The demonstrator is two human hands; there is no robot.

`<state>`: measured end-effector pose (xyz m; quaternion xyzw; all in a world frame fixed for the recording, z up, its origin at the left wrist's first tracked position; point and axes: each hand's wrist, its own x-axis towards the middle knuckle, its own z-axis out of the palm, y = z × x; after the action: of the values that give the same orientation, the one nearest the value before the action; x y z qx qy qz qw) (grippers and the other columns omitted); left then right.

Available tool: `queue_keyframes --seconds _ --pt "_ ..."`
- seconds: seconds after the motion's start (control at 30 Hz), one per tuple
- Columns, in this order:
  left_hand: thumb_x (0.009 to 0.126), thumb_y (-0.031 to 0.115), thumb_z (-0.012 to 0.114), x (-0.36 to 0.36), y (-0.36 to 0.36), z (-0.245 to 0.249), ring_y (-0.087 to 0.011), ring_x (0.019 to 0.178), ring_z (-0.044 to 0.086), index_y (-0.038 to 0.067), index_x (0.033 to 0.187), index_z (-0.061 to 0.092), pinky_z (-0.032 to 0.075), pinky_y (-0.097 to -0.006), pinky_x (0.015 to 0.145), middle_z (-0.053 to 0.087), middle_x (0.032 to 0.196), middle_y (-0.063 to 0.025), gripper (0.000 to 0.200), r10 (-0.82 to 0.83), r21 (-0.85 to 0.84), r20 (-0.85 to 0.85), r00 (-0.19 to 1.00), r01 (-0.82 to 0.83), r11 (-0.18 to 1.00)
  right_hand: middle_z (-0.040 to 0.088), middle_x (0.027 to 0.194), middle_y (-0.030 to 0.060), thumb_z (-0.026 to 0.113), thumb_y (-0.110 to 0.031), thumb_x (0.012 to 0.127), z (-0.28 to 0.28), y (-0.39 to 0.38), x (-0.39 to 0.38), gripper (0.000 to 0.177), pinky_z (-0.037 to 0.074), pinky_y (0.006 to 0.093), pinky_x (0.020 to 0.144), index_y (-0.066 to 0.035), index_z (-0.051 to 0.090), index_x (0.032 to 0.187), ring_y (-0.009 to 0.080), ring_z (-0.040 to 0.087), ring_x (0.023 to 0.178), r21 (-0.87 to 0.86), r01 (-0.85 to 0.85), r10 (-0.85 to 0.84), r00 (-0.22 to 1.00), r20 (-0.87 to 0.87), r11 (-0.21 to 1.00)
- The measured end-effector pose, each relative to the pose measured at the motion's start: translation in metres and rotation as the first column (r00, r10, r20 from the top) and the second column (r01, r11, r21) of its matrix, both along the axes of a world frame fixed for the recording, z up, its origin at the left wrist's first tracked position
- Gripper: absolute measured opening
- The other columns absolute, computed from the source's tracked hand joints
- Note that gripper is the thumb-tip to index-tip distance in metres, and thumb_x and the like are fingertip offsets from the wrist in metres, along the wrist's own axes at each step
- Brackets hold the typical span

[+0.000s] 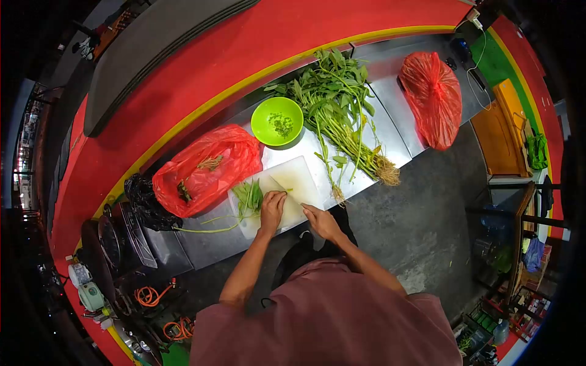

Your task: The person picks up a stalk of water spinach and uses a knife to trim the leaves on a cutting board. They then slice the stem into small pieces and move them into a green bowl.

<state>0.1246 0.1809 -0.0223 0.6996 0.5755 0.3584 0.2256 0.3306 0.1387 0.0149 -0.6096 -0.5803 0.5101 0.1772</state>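
Note:
My left hand (273,211) is closed on a bunch of leafy greens (248,196) at the left part of a white cutting board (308,177). Long pale stems trail left from the bunch over the metal counter. In my right hand (321,222) is the handle of a knife (290,194), its blade slanting up and left across the board, close to my left fingers. Small green bits lie by the blade. Beyond the board stands a lime-green bowl (259,119) with chopped greens (282,125) inside.
An open red plastic bag (229,149) with root ends inside lies left of the bowl, beside a black bag (146,204). A large heap of rooted greens (339,116) covers the counter's middle. A tied red bag (432,100) sits at the right end.

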Motion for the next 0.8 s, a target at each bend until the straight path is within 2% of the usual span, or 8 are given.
queue_keyframes --seconds 0.03,0.1,0.33,0.4,0.43,0.47,0.57,0.8 --pt "0.088 0.000 0.069 0.000 0.000 0.001 -0.0334 0.089 0.064 -0.001 0.100 0.074 0.052 -0.0422 0.081 0.066 0.092 -0.0154 0.013 0.001 -0.006 0.012 1.000 -0.001 1.000 0.071 0.093 0.0262 0.049 -0.042 0.106 0.000 -0.001 0.000 0.043 0.054 0.0492 0.085 -0.017 0.063 0.138 0.0445 0.070 0.092 -0.002 -0.001 0.001 1.000 0.000 1.000" --pt "0.088 0.000 0.070 0.001 -0.001 0.001 -0.0335 0.089 0.064 -0.001 0.100 0.074 0.052 -0.0423 0.081 0.066 0.092 -0.0154 0.013 0.002 -0.013 0.025 1.000 -0.001 1.000 0.071 0.104 0.0253 0.048 -0.038 0.106 -0.001 -0.002 0.001 0.039 0.052 0.0541 0.088 -0.016 0.064 0.135 0.0477 0.067 0.098 -0.025 -0.005 0.006 1.000 0.018 1.000" --pt "0.088 -0.003 0.070 -0.001 -0.005 0.001 -0.0317 0.090 0.065 -0.003 0.101 0.073 0.052 -0.0389 0.079 0.067 0.095 -0.0158 0.014 -0.022 -0.020 -0.015 1.000 0.021 1.000 0.072 0.103 0.0251 0.049 -0.039 0.106 0.004 0.015 -0.012 0.040 0.052 0.0536 0.087 -0.016 0.065 0.134 0.0473 0.067 0.097 0.013 -0.003 0.003 1.000 0.015 1.000" --pt "0.088 -0.003 0.070 -0.001 -0.005 0.002 -0.0317 0.090 0.065 -0.003 0.101 0.073 0.052 -0.0390 0.079 0.067 0.095 -0.0157 0.013 -0.022 -0.013 -0.015 1.000 0.022 1.000 0.071 0.096 0.0269 0.047 -0.043 0.107 0.007 0.016 -0.011 0.044 0.053 0.0502 0.086 -0.016 0.063 0.138 0.0459 0.069 0.094 -0.087 -0.018 0.016 1.000 -0.017 0.996" --pt "0.089 -0.002 0.069 0.000 -0.005 0.003 -0.0318 0.089 0.065 -0.003 0.101 0.073 0.052 -0.0394 0.080 0.067 0.095 -0.0156 0.013 -0.008 -0.016 -0.019 1.000 0.008 1.000 0.071 0.097 0.0264 0.047 -0.043 0.106 -0.003 0.011 -0.012 0.044 0.053 0.0496 0.087 -0.016 0.062 0.138 0.0451 0.069 0.096 -0.002 -0.003 0.003 1.000 -0.019 1.000" --pt "0.089 -0.002 0.069 0.001 -0.004 0.004 -0.0319 0.089 0.065 -0.004 0.101 0.072 0.052 -0.0397 0.080 0.067 0.095 -0.0155 0.013 0.006 -0.019 -0.022 1.000 -0.006 1.000 0.071 0.097 0.0264 0.047 -0.043 0.106 -0.007 0.007 -0.010 0.044 0.053 0.0496 0.087 -0.016 0.062 0.138 0.0451 0.069 0.096 -0.003 -0.004 0.004 1.000 -0.018 1.000" --pt "0.090 0.001 0.069 0.002 -0.003 -0.004 -0.0338 0.089 0.064 -0.002 0.102 0.072 0.050 -0.0432 0.081 0.067 0.093 -0.0155 0.012 0.009 0.013 0.023 1.000 -0.009 1.000 0.071 0.098 0.0262 0.049 -0.042 0.106 -0.007 -0.001 -0.006 0.043 0.053 0.0508 0.087 -0.017 0.063 0.138 0.0454 0.069 0.096 0.024 0.021 -0.021 1.000 0.010 1.000" --pt "0.089 0.000 0.070 -0.002 -0.007 0.000 -0.0321 0.090 0.064 0.000 0.103 0.074 0.051 -0.0406 0.081 0.067 0.095 -0.0145 0.015 -0.010 -0.009 -0.023 1.000 0.010 1.000 0.071 0.099 0.0262 0.049 -0.039 0.106 0.003 0.012 -0.015 0.041 0.053 0.0522 0.084 -0.018 0.063 0.138 0.0466 0.068 0.094 -0.035 -0.014 0.017 0.996 0.089 0.999"
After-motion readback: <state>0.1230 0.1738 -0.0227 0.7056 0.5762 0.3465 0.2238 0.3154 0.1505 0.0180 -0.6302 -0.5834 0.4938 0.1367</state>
